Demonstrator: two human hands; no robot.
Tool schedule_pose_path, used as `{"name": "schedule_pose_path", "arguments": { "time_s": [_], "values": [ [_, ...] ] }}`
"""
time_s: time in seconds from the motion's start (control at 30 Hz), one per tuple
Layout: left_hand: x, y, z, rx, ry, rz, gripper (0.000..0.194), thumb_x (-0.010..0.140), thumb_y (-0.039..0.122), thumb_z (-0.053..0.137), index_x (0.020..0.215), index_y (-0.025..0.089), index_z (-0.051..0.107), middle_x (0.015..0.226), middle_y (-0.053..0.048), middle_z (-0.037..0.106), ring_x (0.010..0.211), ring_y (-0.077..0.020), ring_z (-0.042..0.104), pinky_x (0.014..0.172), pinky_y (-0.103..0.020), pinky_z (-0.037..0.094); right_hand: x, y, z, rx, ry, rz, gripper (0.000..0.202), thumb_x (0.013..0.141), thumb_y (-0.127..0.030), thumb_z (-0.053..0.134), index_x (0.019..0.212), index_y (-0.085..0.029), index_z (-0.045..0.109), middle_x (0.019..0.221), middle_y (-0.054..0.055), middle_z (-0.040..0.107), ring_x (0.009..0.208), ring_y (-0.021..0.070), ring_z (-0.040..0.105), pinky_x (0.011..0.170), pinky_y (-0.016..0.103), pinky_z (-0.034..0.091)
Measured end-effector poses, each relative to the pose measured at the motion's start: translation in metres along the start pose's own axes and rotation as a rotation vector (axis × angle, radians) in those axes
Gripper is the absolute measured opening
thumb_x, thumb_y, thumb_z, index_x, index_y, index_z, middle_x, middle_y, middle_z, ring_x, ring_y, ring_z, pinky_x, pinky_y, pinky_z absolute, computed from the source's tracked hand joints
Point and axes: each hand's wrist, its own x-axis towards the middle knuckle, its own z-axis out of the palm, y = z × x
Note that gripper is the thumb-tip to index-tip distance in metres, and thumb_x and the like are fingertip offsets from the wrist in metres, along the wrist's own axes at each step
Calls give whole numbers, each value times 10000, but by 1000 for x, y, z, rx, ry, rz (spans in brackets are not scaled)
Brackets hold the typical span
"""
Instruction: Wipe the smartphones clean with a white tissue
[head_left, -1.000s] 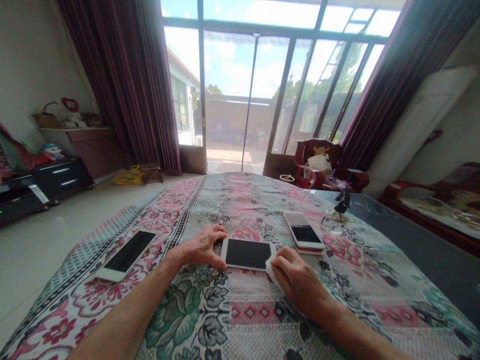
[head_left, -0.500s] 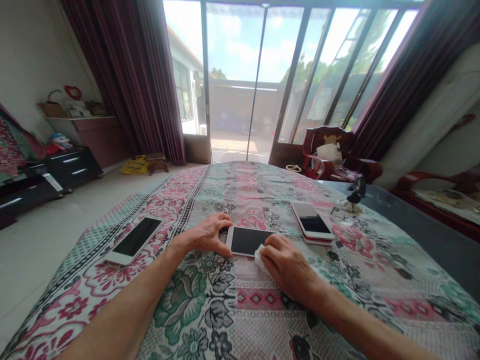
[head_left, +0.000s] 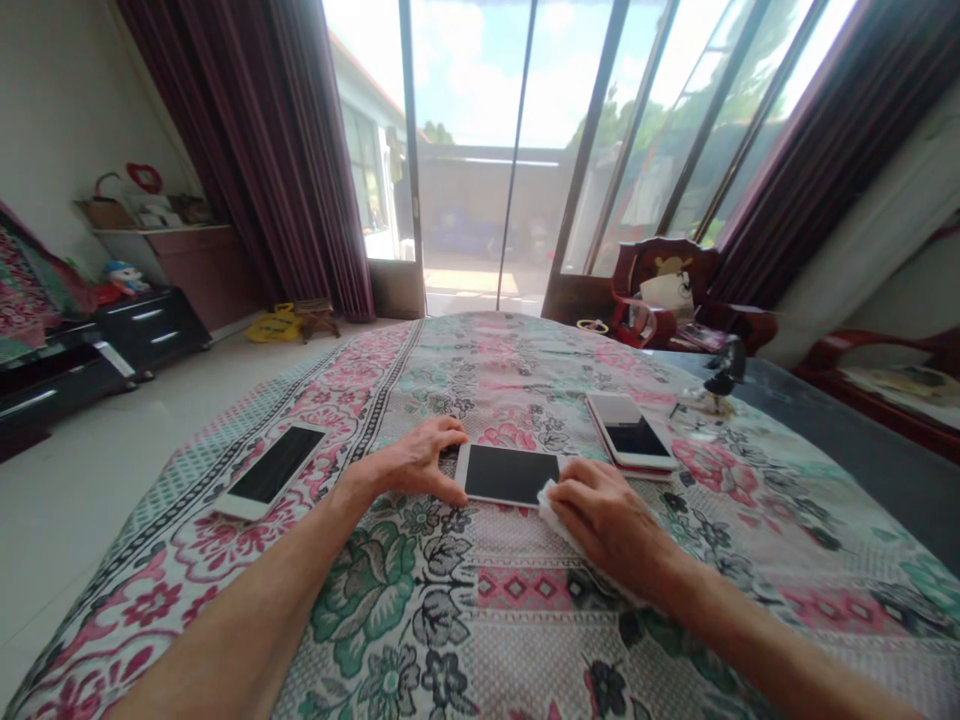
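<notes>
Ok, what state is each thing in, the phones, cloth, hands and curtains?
Middle phone, face up, screen dark
Left phone, face up, screen dark
Right phone, face up, on a red-edged object
White cloth, bunched
Left hand, holding the middle phone's left end
Right hand, closed on the cloth
Curtains, drawn aside

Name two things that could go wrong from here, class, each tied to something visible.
1. The left hand braces only one end of the middle device, so pressure from the white wipe in the right hand might slide it or rumple the tablecloth.
2. The right-hand stack of devices lies close by; a stray knock could shift the top one.
</notes>
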Motion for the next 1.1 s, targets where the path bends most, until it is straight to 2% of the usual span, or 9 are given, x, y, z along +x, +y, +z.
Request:
{"name": "schedule_pose_path", "arguments": {
  "time_s": [0.1,0.23,0.47,0.57,0.67,0.77,0.87,1.0,1.1],
  "values": [
    [1,1,0,4,-1,-6,736,566,546,745,1184,226,505,1312,-55,438,1213,-251,426,1046,-337,353,-8,16,-8,-39,-5,61,212,901,-226,447,805,-183,631,827,56,561,786,166,494,749,317,404],
    [2,0,0,-13,1,-6,724,554,523,764,1170,239,511,1296,-51,448,1198,-253,434,1043,-349,359,7,18,-3,-110,6,59,230,896,-210,443,774,-174,635,816,63,561,793,170,497,757,317,399],
    [2,-3,1,-46,15,35,681,553,517,768,1132,239,542,1259,-45,456,1176,-245,434,1030,-349,368,58,-19,22,-190,-17,-10,247,878,-167,463,695,-158,628,821,80,572,793,175,482,751,305,377],
    [2,-3,2,-51,22,45,645,563,495,767,1113,235,551,1239,-44,463,1169,-241,435,1026,-352,368,76,-36,37,-183,-17,-25,201,859,-164,494,719,-160,638,852,87,583,823,184,484,767,313,376],
    [1,-2,2,-44,26,42,645,563,475,771,1115,223,552,1227,-46,466,1168,-238,434,1028,-339,363,84,-43,47,-151,6,-19,170,862,-183,505,768,-168,645,872,76,587,824,178,488,766,315,379],
    [1,0,1,-41,29,42,631,569,476,767,1109,229,552,1229,-43,467,1173,-238,431,1027,-335,365,77,-34,44,-121,13,-22,205,889,-200,472,760,-169,628,872,62,572,821,162,490,770,300,382],
    [0,2,0,-42,22,35,634,568,480,768,1111,236,549,1237,-44,463,1180,-244,431,1024,-339,371,60,-16,31,-133,19,5,232,898,-190,442,743,-164,613,850,58,552,792,150,488,754,289,384],
    [0,0,0,-40,10,6,702,557,491,773,1168,249,526,1283,-47,447,1202,-261,423,1037,-359,358,39,1,14,-209,28,100,231,885,-166,446,714,-158,601,810,64,547,767,163,495,721,294,388],
    [1,-3,1,-45,9,11,756,554,520,772,1201,229,510,1303,-60,431,1215,-256,415,1050,-349,347,34,7,9,-276,32,179,222,864,-139,453,701,-155,602,795,73,552,760,176,502,710,302,389]
  ]
}}
